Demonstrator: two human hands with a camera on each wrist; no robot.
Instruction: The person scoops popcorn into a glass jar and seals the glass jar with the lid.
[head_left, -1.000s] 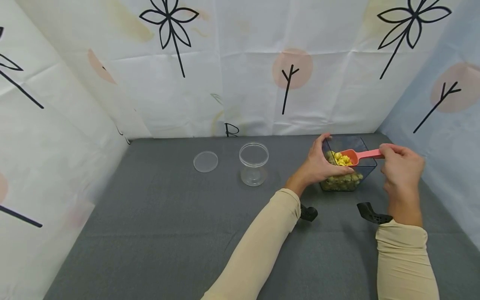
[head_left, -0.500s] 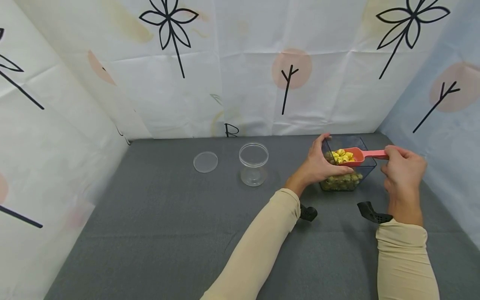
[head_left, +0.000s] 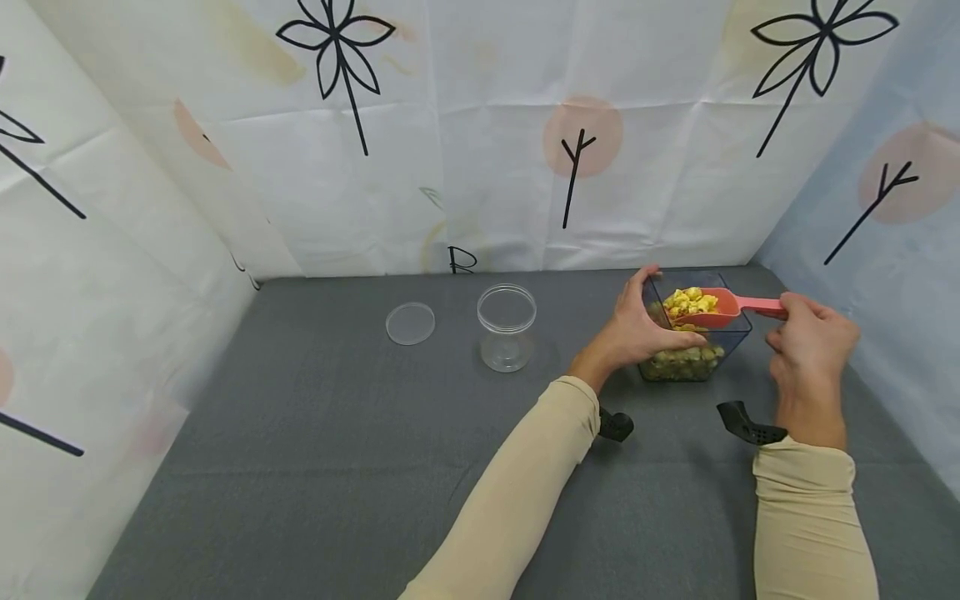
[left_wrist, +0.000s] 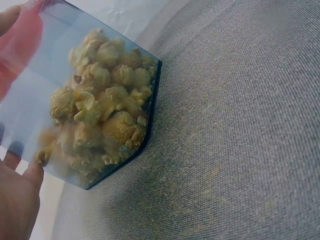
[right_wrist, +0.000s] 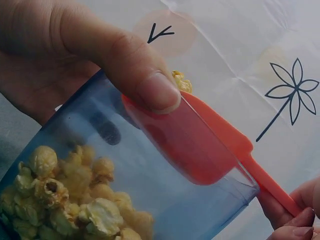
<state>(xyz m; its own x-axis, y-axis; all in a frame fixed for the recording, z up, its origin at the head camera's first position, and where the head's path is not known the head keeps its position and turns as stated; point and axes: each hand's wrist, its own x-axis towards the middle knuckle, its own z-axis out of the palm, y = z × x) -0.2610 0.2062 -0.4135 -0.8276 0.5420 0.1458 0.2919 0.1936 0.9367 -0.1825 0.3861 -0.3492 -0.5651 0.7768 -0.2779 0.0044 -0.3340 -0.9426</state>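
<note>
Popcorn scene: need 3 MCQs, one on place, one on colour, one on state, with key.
1. Where does the round lid lie?
A. on the jar
B. on the cloth left of the jar
C. inside the container

2. What colour is the scoop?
A. coral pink
B. green
C. black

3. What state is the scoop in?
A. empty
B. lying on the cloth
C. loaded with popcorn

Key: 1 B, the lid lies flat beside the open jar. 2 A, its bowl and handle are pink. 3 C, yellow popcorn heaps in it above the container, which the left hand grips while the right hand pinches the handle.
</note>
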